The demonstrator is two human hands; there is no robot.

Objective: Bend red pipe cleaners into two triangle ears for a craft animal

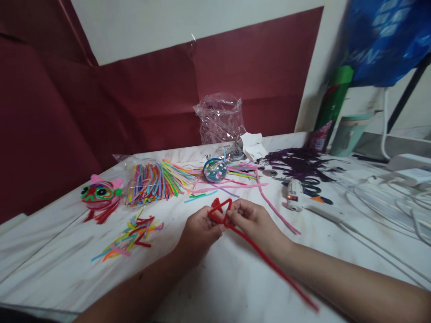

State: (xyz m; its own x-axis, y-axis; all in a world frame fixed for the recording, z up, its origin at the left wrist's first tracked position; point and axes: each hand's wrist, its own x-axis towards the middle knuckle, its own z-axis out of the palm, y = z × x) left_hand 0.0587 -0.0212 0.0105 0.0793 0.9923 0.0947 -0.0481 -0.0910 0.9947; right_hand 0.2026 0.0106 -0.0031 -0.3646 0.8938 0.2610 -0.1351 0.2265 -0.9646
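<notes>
A red pipe cleaner is bent into a small angular loop at one end, and its long straight tail runs down to the lower right. My left hand pinches the loop's left side between thumb and fingers. On the loop's right side, my right hand is closed on the same red pipe cleaner. Both hands are close together above the white marbled table. Just behind them sits a clear decorated ball with a blue rim.
At left are a colourful pipe-cleaner figure, a bag of pipe cleaners and cut scraps. At right lie a glue gun, scissors, white cables and purple strands. A green cup stands behind.
</notes>
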